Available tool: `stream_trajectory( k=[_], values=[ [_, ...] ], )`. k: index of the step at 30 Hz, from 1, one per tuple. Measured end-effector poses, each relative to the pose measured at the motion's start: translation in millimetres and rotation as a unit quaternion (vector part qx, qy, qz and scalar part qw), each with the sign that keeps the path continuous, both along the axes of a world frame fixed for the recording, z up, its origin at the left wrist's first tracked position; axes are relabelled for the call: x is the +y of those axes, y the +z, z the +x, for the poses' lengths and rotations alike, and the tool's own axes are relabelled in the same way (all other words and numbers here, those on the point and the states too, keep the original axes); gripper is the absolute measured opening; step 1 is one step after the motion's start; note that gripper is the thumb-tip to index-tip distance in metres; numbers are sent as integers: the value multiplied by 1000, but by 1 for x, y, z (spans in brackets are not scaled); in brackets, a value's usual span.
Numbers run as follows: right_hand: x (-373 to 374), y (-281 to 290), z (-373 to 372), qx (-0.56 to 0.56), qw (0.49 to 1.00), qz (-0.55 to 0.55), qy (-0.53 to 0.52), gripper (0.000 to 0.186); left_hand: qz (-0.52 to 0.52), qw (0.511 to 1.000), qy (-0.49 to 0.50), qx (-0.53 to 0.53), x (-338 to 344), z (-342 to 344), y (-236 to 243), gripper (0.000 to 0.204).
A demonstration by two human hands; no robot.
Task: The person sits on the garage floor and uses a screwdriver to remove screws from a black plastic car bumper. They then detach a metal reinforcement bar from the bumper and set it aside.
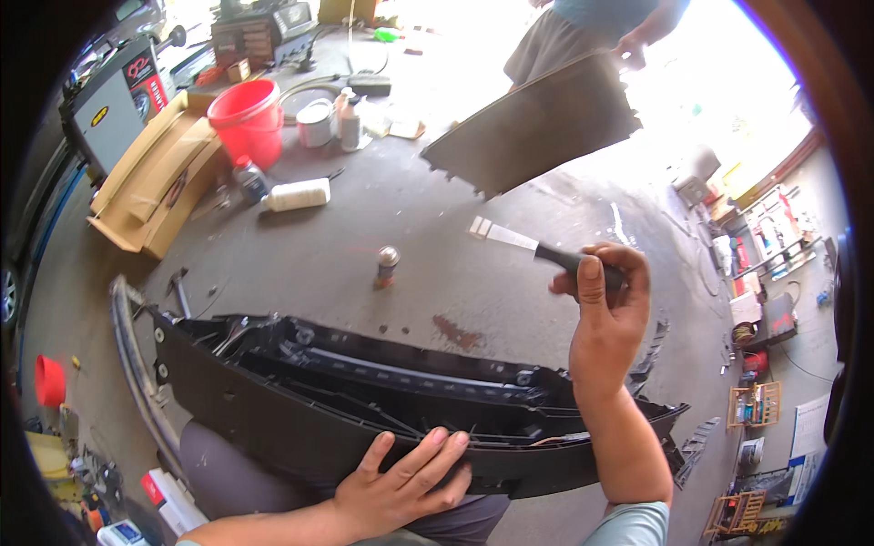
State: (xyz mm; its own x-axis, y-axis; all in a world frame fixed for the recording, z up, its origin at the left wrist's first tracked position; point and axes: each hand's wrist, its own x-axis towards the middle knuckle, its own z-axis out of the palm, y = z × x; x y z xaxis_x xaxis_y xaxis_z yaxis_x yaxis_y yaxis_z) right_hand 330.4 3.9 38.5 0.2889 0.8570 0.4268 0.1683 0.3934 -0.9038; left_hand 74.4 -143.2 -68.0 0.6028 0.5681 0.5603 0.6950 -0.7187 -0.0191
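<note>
Across my lap lies a long black plastic housing (273,400), its upper side hollow and ribbed, with some wires inside. My left hand (405,482) rests on its near edge, fingers stretched out over the plastic. In my right hand (608,305), raised above the housing's right part, is a scraper-like tool (533,246) gripped by its black handle. Its flat metal blade points left and away from me, clear of the housing. Beyond the housing, a small can or bottle with a silver top (388,266) stands on the floor.
Ahead, another person (583,36) holds a large dark panel (537,123). A red bucket (248,118), open cardboard box (155,191), white bottle (298,195) and hammer (180,291) are at the left. A curved bar (137,355) lies beside the housing. Wooden racks (754,403) are at right.
</note>
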Motion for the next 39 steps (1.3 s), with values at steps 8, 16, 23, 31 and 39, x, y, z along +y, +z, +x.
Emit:
stream_trajectory(
  k=[8, 16, 23, 31, 39],
  values=[
    [10, 18, 37, 169, 984, 51, -30, 18, 4, 999, -14, 30, 2, 1, 9, 29],
    [11, 18, 35, 89, 995, 50, -10, 13, -1, 1000, -16, 21, 2, 1, 14, 33],
    [10, 17, 32, 108, 993, 52, -18, 16, 5, 1000, -12, 6, 1, 2, 13, 33],
    [9, 22, 34, 130, 990, 45, -27, 20, -3, 1000, -6, -3, 0, 4, 13, 33],
    [10, 19, 35, 140, 988, 48, -30, 20, 3, 1000, -3, -6, 0, 6, 11, 32]
  ],
)
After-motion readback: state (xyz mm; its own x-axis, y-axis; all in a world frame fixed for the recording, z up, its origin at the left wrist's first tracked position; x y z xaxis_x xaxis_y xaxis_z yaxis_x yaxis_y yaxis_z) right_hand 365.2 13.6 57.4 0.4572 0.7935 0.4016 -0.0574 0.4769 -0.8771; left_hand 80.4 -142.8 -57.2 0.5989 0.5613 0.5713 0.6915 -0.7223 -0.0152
